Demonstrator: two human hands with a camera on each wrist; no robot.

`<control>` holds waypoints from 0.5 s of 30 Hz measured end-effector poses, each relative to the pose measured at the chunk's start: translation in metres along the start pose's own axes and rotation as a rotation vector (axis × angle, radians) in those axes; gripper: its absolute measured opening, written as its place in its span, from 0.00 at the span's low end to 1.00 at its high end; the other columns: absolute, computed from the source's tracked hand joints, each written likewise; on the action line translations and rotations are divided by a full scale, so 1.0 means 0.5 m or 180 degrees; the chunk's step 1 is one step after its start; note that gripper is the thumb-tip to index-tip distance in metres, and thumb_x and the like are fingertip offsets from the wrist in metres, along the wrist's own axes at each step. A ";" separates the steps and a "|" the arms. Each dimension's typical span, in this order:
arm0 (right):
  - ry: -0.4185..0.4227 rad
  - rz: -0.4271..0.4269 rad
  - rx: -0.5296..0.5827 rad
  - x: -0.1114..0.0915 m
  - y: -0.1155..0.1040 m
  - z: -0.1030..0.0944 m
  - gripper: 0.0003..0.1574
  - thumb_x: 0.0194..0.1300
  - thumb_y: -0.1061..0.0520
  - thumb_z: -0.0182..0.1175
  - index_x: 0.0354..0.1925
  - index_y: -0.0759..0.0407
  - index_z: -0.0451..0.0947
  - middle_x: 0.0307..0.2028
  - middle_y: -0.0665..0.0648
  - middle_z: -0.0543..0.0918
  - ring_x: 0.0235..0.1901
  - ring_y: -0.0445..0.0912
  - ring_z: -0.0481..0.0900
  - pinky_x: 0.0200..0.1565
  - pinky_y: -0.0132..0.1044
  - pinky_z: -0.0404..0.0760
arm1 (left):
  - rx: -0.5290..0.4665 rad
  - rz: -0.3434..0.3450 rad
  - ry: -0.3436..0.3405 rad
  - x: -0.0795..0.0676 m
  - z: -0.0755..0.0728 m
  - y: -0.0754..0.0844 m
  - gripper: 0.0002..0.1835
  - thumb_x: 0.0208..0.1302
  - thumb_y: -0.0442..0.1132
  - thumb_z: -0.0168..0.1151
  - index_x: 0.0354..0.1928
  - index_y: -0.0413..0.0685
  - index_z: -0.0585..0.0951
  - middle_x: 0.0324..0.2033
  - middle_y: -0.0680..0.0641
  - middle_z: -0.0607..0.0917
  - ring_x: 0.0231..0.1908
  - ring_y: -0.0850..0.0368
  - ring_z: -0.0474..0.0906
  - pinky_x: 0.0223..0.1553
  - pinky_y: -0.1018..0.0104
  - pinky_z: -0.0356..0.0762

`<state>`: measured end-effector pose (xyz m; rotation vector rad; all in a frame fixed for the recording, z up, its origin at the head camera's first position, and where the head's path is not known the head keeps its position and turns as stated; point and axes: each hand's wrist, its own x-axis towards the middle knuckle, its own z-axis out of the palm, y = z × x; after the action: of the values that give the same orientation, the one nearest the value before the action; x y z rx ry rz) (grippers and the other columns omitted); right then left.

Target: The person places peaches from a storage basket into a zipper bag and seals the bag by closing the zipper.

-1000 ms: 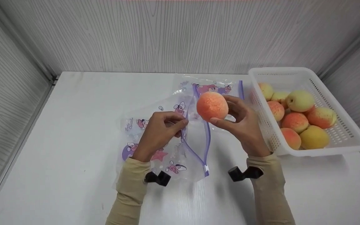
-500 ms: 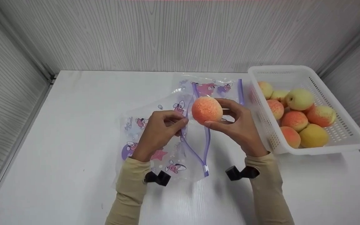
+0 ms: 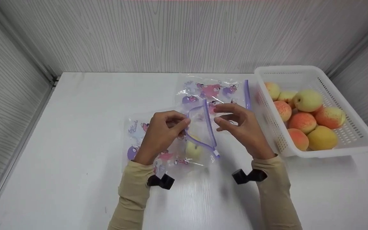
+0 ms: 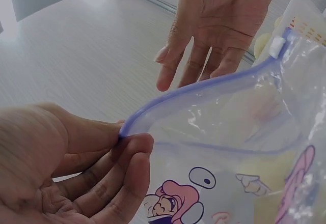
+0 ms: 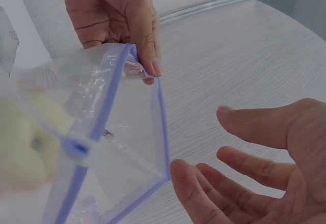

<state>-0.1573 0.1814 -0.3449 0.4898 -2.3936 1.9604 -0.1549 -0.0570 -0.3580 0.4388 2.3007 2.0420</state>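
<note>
My left hand (image 3: 163, 135) pinches the purple-edged mouth of a clear zip bag (image 4: 204, 86) printed with pink and purple cartoon figures. The mouth gapes toward the right, and its white slider (image 3: 216, 153) sits at the near corner. Inside the bag lies a peach (image 3: 193, 150), its pale yellow side with the stem dimple showing through the plastic. Just right of the mouth is my right hand (image 3: 246, 132), fingers spread and holding nothing. In the right wrist view, its fingertips (image 5: 183, 175) come close to the purple edge; whether they touch it I cannot tell.
A second zip bag (image 3: 211, 90) lies flat behind the first. To the right stands a white perforated basket (image 3: 334, 154) with several peaches (image 3: 302, 123) and a yellow fruit (image 3: 323, 138). A grey wood-grain panel (image 3: 158, 35) rises behind the white table (image 3: 85, 134).
The peach has left my right hand and is now inside the bag. My right fingers have spread apart. The bag's mouth and slider have shifted; my left hand keeps its hold.
</note>
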 end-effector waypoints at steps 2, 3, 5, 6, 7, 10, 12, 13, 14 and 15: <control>0.0127 0.0003 -0.0052 0.001 0.004 -0.005 0.21 0.60 0.55 0.66 0.51 0.60 0.78 0.46 0.60 0.80 0.40 0.57 0.81 0.34 0.45 0.85 | -0.0024 0.0009 -0.0011 -0.001 -0.002 0.002 0.07 0.63 0.40 0.63 0.36 0.44 0.84 0.27 0.45 0.83 0.25 0.51 0.80 0.30 0.59 0.83; 0.0183 0.0005 -0.0134 0.003 0.009 -0.008 0.20 0.60 0.56 0.65 0.50 0.61 0.78 0.44 0.60 0.81 0.38 0.57 0.81 0.32 0.45 0.85 | -0.0035 0.0021 -0.0008 -0.001 -0.003 0.003 0.07 0.63 0.40 0.63 0.36 0.44 0.84 0.27 0.44 0.83 0.25 0.50 0.80 0.30 0.59 0.83; 0.0235 0.0086 -0.0453 0.005 0.021 -0.013 0.18 0.61 0.56 0.64 0.48 0.61 0.79 0.39 0.60 0.82 0.32 0.56 0.81 0.28 0.44 0.85 | -0.0052 0.0045 -0.0005 -0.001 -0.006 0.005 0.07 0.63 0.40 0.63 0.37 0.43 0.84 0.27 0.44 0.83 0.25 0.50 0.80 0.30 0.59 0.83; 0.0211 0.0152 -0.0658 0.007 0.029 -0.014 0.17 0.62 0.56 0.64 0.48 0.62 0.79 0.37 0.61 0.82 0.29 0.55 0.81 0.26 0.44 0.84 | -0.0050 0.0054 0.0005 -0.002 -0.007 0.005 0.07 0.63 0.40 0.63 0.37 0.43 0.84 0.27 0.44 0.83 0.25 0.50 0.80 0.30 0.60 0.83; 0.0137 0.0225 -0.0880 0.009 0.039 -0.014 0.17 0.62 0.56 0.63 0.47 0.63 0.80 0.36 0.61 0.83 0.27 0.54 0.81 0.25 0.43 0.84 | -0.0054 0.0058 0.0014 -0.002 -0.008 0.006 0.07 0.63 0.40 0.63 0.37 0.43 0.84 0.27 0.44 0.83 0.24 0.50 0.80 0.30 0.60 0.83; -0.0279 0.0505 -0.1383 0.014 0.069 -0.008 0.18 0.64 0.54 0.62 0.48 0.64 0.80 0.36 0.62 0.84 0.25 0.54 0.82 0.24 0.41 0.84 | -0.0043 0.0053 0.0028 -0.004 -0.011 0.006 0.07 0.63 0.39 0.63 0.37 0.43 0.84 0.27 0.44 0.83 0.24 0.50 0.81 0.30 0.60 0.84; -0.0556 0.0646 -0.1509 0.017 0.086 -0.003 0.18 0.64 0.53 0.61 0.47 0.65 0.80 0.36 0.63 0.84 0.25 0.55 0.82 0.23 0.40 0.83 | -0.0041 0.0039 0.0034 -0.005 -0.012 0.007 0.07 0.62 0.40 0.63 0.37 0.44 0.84 0.27 0.44 0.83 0.24 0.50 0.81 0.30 0.59 0.84; -0.0654 0.0700 -0.1546 0.018 0.093 -0.001 0.18 0.64 0.53 0.61 0.47 0.65 0.81 0.36 0.63 0.84 0.24 0.55 0.82 0.23 0.40 0.83 | -0.0046 0.0028 0.0037 -0.005 -0.012 0.007 0.07 0.62 0.40 0.64 0.37 0.44 0.84 0.27 0.44 0.84 0.24 0.50 0.81 0.30 0.59 0.84; -0.0718 0.0750 -0.1564 0.019 0.098 0.000 0.16 0.64 0.54 0.61 0.46 0.64 0.81 0.35 0.63 0.84 0.24 0.54 0.82 0.23 0.39 0.83 | -0.0039 0.0023 0.0038 -0.005 -0.012 0.009 0.08 0.62 0.40 0.64 0.37 0.44 0.84 0.27 0.44 0.83 0.24 0.50 0.81 0.30 0.59 0.84; -0.0752 0.0774 -0.1563 0.020 0.102 0.000 0.15 0.64 0.55 0.61 0.44 0.64 0.82 0.33 0.62 0.84 0.23 0.53 0.82 0.23 0.38 0.83 | -0.0034 0.0020 0.0038 -0.004 -0.012 0.011 0.08 0.62 0.40 0.64 0.37 0.43 0.84 0.27 0.44 0.83 0.24 0.50 0.81 0.31 0.59 0.84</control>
<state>-0.1795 0.1875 -0.3913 0.4423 -3.0733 1.3498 -0.1530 -0.0628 -0.3521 0.4353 2.2968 2.0644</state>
